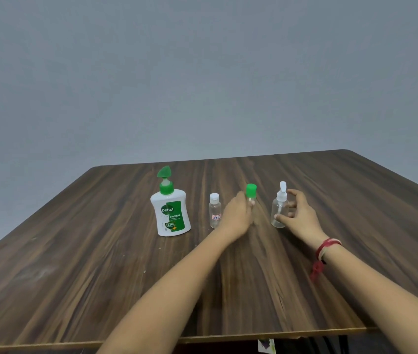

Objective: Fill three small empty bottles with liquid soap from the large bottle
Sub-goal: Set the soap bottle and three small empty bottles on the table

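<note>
A large white soap bottle [171,213] with a green pump stands upright at the left of a row on the wooden table [75,251]. To its right stands a small clear bottle with a white cap [214,209]. My left hand [237,215] is wrapped around a small clear bottle with a green cap [251,191]; most of its body is hidden by my fingers. At the right end stands a small clear spray bottle [280,208]. My right hand [298,214] curls around it, thumb touching its lower side, fingers beside its neck.
A plain grey wall rises behind the table. The table's near edge [202,338] runs along the bottom of the view, its far right corner is rounded. A red thread band [322,251] is on my right wrist.
</note>
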Motion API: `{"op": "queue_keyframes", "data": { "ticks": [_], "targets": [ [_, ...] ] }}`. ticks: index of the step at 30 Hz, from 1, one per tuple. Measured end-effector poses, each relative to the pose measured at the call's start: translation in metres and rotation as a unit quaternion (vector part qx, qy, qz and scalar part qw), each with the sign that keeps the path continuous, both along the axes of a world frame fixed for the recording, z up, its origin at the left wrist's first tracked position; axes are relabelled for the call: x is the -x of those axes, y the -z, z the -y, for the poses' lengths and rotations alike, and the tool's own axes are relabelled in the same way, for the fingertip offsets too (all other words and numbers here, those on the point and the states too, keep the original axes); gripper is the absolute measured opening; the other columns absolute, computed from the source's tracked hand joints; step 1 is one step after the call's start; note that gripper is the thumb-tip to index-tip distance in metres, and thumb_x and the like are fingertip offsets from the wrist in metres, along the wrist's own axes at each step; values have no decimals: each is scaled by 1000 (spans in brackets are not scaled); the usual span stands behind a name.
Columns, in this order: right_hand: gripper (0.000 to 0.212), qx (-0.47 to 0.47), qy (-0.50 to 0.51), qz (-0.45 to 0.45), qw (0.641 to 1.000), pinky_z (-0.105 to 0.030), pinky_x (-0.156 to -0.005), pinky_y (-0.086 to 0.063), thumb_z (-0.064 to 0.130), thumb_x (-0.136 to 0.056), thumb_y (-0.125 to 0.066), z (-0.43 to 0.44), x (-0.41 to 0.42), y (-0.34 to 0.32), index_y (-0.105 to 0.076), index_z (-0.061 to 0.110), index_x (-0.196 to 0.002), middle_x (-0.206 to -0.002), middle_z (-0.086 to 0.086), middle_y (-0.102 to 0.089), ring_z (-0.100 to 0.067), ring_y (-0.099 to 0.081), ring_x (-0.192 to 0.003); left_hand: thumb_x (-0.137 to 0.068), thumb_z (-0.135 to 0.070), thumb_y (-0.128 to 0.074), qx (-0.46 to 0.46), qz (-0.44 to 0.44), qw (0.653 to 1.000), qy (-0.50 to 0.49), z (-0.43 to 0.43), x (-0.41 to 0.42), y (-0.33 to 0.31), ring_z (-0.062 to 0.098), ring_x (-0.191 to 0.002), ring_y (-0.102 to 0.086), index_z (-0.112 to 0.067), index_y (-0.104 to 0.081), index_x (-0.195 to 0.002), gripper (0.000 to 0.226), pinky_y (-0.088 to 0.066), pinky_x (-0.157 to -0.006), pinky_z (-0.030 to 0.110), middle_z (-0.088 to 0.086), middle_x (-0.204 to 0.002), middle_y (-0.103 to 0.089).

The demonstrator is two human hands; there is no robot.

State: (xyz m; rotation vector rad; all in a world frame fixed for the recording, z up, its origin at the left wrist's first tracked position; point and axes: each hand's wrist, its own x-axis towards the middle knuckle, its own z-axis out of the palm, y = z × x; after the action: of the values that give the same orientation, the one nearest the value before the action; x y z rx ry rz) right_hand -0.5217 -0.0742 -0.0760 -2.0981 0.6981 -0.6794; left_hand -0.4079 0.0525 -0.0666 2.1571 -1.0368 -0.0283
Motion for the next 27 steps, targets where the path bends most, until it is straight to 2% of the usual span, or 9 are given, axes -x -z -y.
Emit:
{"op": "queue_keyframes", "data": {
  "ticks": [7,11,13,16,20,24,27],
  "targets": [
    [76,-12,3,3,1000,-28,-84,-45,14,-78,-72,4,-2,4,-29,19,-141,-114,-5,-58,-18,-58,-97,-104,-27,-31,-19,-83,996,24,4,-5,11,38,-102,-57,-1,-43,-114,31,-44,-85,41,23,-115,-58],
    [81,-20,-2,0,1000,-30,-87,-46,12,-78,-73,5,-2,3,-25,18,-143,-117,-8,-57,-15,-57,-93,-104,-26,-32,-20,-86,994,58,5,-8,13,32,-109,-54,-3,-40,-124,33,-41,-88,37,17,-123,-55],
    [85,-28,-4,-1,1000,-33,-91,-46,9,-78,-73,4,-1,2,-22,18,-145,-119,-10,-56,-17,-57,-96,-103,-28,-32,-18,-99,993,65,7,-11,14,33,-102,-57,-4,-39,-125,33,-44,-85,38,17,-121,-56],
    [97,-52,-11,-11,999,-35,-96,-44,9,-75,-76,5,3,1,-14,19,-149,-118,-10,-55,-24,-56,-111,-103,-32,-33,-14,-121,991,55,8,-12,16,35,-93,-60,-9,-40,-122,31,-48,-82,41,18,-114,-58],
    [106,-56,2,-20,998,-37,-101,-41,16,-69,-82,6,14,2,-13,21,-150,-136,-12,-45,-25,-47,-124,-101,-37,-37,19,-150,987,46,8,-15,20,29,-86,-60,-14,-41,-125,34,-52,-84,47,14,-109,-59],
    [108,-52,17,-7,998,-36,-104,-38,17,-67,-84,5,29,-1,-14,21,-150,-141,-11,-39,-25,-44,-127,-99,-39,-41,31,-147,988,43,8,-17,23,32,-96,-62,-12,-41,-131,42,-49,-83,44,11,-122,-57],
    [108,-42,18,-2,999,-38,-105,-38,18,-67,-84,2,34,-4,-15,21,-149,-143,-10,-36,-24,-42,-129,-100,-35,-42,27,-114,992,53,9,-16,24,25,-89,-57,-13,-49,-113,28,-45,-75,37,12,-110,-58]
  ]
}}
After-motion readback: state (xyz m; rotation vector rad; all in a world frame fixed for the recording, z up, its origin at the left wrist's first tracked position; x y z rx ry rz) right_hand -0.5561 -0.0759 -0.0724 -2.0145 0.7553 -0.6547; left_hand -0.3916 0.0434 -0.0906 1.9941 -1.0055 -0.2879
